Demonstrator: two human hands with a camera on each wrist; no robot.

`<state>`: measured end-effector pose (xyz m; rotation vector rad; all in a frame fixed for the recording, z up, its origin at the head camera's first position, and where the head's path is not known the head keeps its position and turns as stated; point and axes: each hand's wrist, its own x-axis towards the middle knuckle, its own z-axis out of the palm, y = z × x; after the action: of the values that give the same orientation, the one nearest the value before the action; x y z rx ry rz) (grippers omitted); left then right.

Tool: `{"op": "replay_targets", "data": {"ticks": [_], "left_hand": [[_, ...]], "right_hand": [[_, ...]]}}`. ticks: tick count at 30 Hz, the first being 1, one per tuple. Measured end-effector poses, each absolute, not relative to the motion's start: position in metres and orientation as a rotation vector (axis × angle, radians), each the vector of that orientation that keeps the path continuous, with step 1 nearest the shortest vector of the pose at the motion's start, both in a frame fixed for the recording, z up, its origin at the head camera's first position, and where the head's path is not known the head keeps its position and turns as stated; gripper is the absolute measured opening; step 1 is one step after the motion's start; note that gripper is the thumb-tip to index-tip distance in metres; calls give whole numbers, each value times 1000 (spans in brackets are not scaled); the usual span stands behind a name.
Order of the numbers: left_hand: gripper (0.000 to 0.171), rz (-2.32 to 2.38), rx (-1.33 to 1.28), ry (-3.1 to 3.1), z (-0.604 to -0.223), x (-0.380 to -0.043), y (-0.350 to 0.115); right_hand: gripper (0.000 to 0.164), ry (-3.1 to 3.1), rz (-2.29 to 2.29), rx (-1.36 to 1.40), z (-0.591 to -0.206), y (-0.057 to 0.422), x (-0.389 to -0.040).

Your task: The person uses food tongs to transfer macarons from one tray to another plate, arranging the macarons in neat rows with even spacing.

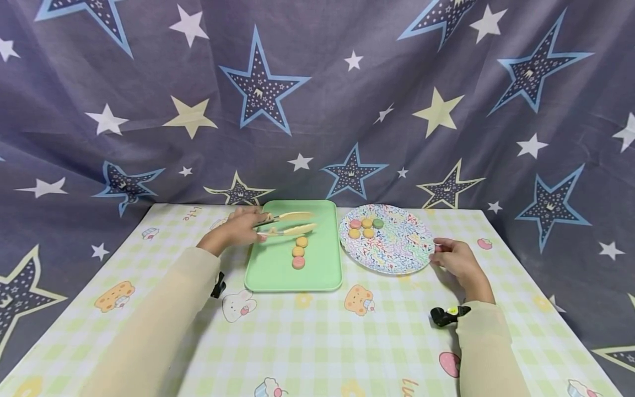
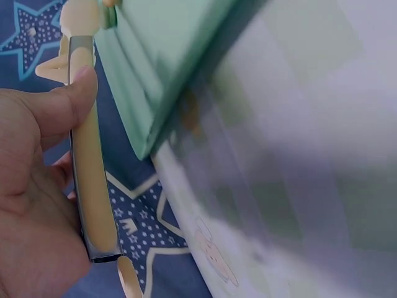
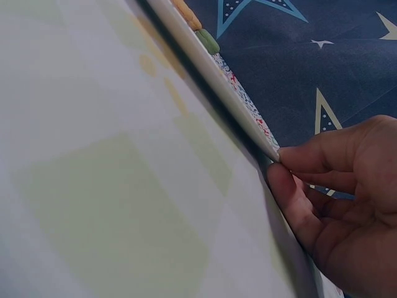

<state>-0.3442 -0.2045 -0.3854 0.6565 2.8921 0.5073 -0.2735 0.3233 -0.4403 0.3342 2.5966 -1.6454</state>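
Note:
My left hand (image 1: 242, 227) grips a pair of tongs (image 1: 296, 216) with pale yellow tips, spread apart above the green tray (image 1: 317, 278). In the left wrist view the thumb presses along the tongs' handle (image 2: 93, 180). A short column of macarons lies on the tray below the tips: two yellow ones (image 1: 298, 251) and a pink one (image 1: 298, 263). At the right, my right hand (image 1: 458, 259) pinches the rim of a round speckled plate (image 1: 397, 248), thumb and finger at its edge. Several macarons sit on the plate's left side: pink (image 1: 355, 224), green (image 1: 378, 223) and yellow (image 1: 369, 234).
A pale green checked tablecloth (image 1: 307, 342) with cartoon prints covers the table. The plate stands close to the tray's right edge. Behind the table hangs a dark curtain (image 1: 317, 99) with stars. Black straps (image 1: 448, 315) sit at the wrists.

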Motion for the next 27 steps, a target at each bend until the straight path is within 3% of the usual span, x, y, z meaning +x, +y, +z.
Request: {"op": "replay_targets", "data": {"ticks": [27], "left_hand": [[75,482,664,2833,-389,-351,-226]], "right_hand": [[61,2586,-1659,332,-437,322,-272]]}}
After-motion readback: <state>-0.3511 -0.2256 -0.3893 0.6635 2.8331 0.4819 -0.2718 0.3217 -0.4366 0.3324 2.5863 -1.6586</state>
